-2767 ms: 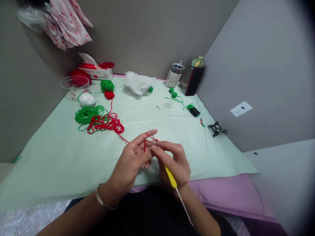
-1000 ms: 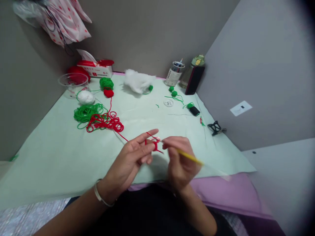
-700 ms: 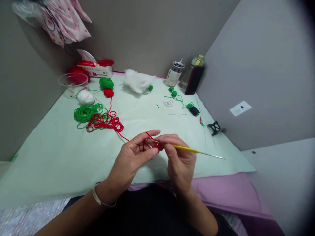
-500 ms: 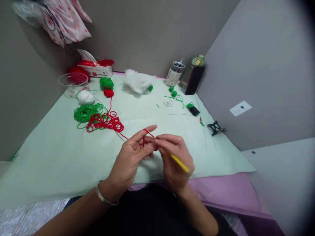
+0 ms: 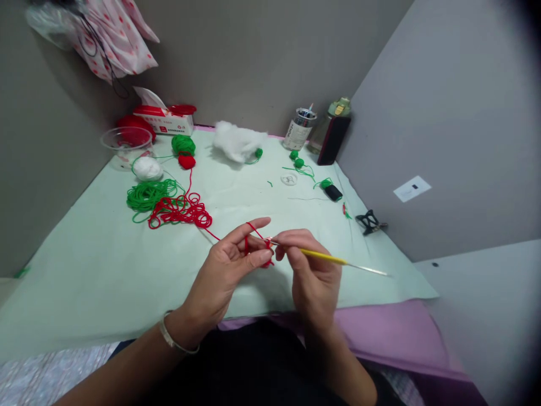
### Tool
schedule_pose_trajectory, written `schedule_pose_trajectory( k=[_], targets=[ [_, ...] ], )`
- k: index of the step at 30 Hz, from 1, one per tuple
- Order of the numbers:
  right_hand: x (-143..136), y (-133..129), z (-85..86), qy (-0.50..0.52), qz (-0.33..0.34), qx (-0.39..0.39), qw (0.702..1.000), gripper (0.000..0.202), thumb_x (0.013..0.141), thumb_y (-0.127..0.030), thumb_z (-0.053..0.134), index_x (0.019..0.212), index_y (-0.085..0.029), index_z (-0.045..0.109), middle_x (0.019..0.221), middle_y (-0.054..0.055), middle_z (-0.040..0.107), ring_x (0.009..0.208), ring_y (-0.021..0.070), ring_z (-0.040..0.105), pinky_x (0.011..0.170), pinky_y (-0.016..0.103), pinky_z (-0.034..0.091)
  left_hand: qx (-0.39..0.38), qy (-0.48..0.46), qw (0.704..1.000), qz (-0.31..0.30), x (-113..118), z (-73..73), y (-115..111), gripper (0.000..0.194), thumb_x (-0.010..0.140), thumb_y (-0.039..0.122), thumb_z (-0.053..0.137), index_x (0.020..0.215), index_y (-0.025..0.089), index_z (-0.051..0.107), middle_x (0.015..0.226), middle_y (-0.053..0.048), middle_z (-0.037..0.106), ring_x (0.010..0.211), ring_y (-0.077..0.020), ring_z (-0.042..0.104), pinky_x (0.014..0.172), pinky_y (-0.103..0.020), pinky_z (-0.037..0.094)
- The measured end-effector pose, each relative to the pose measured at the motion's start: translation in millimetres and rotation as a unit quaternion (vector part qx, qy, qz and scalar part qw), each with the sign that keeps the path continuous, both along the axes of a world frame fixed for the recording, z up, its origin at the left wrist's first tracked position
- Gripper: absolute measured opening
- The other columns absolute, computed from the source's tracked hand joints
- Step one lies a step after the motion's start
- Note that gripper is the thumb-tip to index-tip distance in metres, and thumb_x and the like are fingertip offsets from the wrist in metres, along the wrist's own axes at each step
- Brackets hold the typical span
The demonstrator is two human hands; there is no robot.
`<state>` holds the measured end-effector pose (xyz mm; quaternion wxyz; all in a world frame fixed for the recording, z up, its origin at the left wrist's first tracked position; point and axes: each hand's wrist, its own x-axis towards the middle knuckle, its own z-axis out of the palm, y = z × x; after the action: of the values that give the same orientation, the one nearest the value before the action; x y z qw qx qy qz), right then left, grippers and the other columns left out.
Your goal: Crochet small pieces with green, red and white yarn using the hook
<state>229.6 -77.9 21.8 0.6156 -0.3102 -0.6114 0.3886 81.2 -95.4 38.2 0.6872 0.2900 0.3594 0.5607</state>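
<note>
My left hand (image 5: 228, 270) pinches a small red crocheted piece (image 5: 268, 261) between thumb and fingers, with red yarn (image 5: 255, 228) looped over its raised index finger. From that hand the strand runs back to a loose red heap (image 5: 181, 211) on the table. In my right hand (image 5: 315, 276) is a crochet hook with a yellow grip (image 5: 323, 255) and a metal shaft pointing right. The hook's left tip meets the red piece at my left fingertips; the exact stitch is too small to tell.
Green yarn (image 5: 147, 194), a white ball (image 5: 147, 168) and a plastic tub (image 5: 127, 148) lie at left. White stuffing (image 5: 236, 141) sits at the back, a can (image 5: 299, 129) and phone (image 5: 333, 140) at back right, a black clip (image 5: 370, 222) at right.
My right hand has turned and shifted slightly right. The hook now lies nearly level, its far end out to the right, and more of the red piece shows.
</note>
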Motion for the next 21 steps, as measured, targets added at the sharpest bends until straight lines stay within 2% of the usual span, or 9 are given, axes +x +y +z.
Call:
schedule_pose_trajectory(
  k=[7, 13, 15, 18, 21],
  targets=[
    [4.1, 3.4, -5.0, 0.057, 0.033, -0.05, 0.997, 0.016, 0.1, -0.024, 0.065, 0.103, -0.027, 0.08, 0.094, 0.003, 0.075, 0.077, 0.0155, 0.065, 0.067, 0.031, 0.054, -0.002, 0.008, 1.0, -0.014, -0.5, -1.5, 0.8, 0.048, 0.08, 0.021, 0.088, 0.126, 0.027, 0.076, 0.085, 0.001, 0.071, 0.084, -0.0116, 0.064, 0.087, -0.025, 0.049],
    [6.0, 3.2, -2.8, 0.089, 0.005, -0.055, 0.994, 0.018, 0.102, -0.025, 0.062, 0.1, -0.026, 0.079, 0.092, 0.001, 0.071, 0.073, 0.0124, 0.064, 0.067, 0.029, 0.053, 0.017, 0.019, 1.0, 0.007, -1.1, -0.1, 1.6, 0.037, 0.083, 0.024, 0.087, 0.119, 0.028, 0.079, 0.079, 0.004, 0.067, 0.08, -0.0098, 0.06, 0.086, -0.023, 0.047],
    [5.2, 2.3, -2.3, 0.088, -0.017, -0.046, 0.995, 0.018, 0.103, -0.024, 0.061, 0.1, -0.026, 0.079, 0.09, 0.001, 0.07, 0.073, 0.0129, 0.063, 0.067, 0.03, 0.053, 0.025, 0.024, 0.999, 0.007, -1.5, -0.5, 1.7, 0.035, 0.083, 0.025, 0.086, 0.118, 0.028, 0.079, 0.08, 0.003, 0.067, 0.079, -0.0099, 0.059, 0.085, -0.023, 0.047],
    [3.1, -0.3, -1.7, 0.055, -0.057, 0.01, 0.997, 0.019, 0.101, -0.02, 0.062, 0.102, -0.026, 0.079, 0.09, 0.002, 0.071, 0.075, 0.0145, 0.063, 0.067, 0.032, 0.051, 0.03, 0.029, 0.999, 0.004, -1.8, -0.7, 1.3, 0.034, 0.084, 0.025, 0.085, 0.118, 0.028, 0.079, 0.08, 0.003, 0.066, 0.08, -0.0101, 0.059, 0.085, -0.023, 0.046],
    [2.6, -2.4, -0.5, 0.014, -0.059, 0.047, 0.997, 0.02, 0.101, -0.018, 0.062, 0.104, -0.026, 0.08, 0.093, 0.003, 0.073, 0.078, 0.0163, 0.064, 0.068, 0.034, 0.051, 0.023, 0.029, 0.999, 0.003, -2.1, 0.1, 0.6, 0.034, 0.083, 0.025, 0.085, 0.117, 0.028, 0.079, 0.079, 0.003, 0.065, 0.081, -0.0109, 0.059, 0.084, -0.023, 0.046]
  ],
)
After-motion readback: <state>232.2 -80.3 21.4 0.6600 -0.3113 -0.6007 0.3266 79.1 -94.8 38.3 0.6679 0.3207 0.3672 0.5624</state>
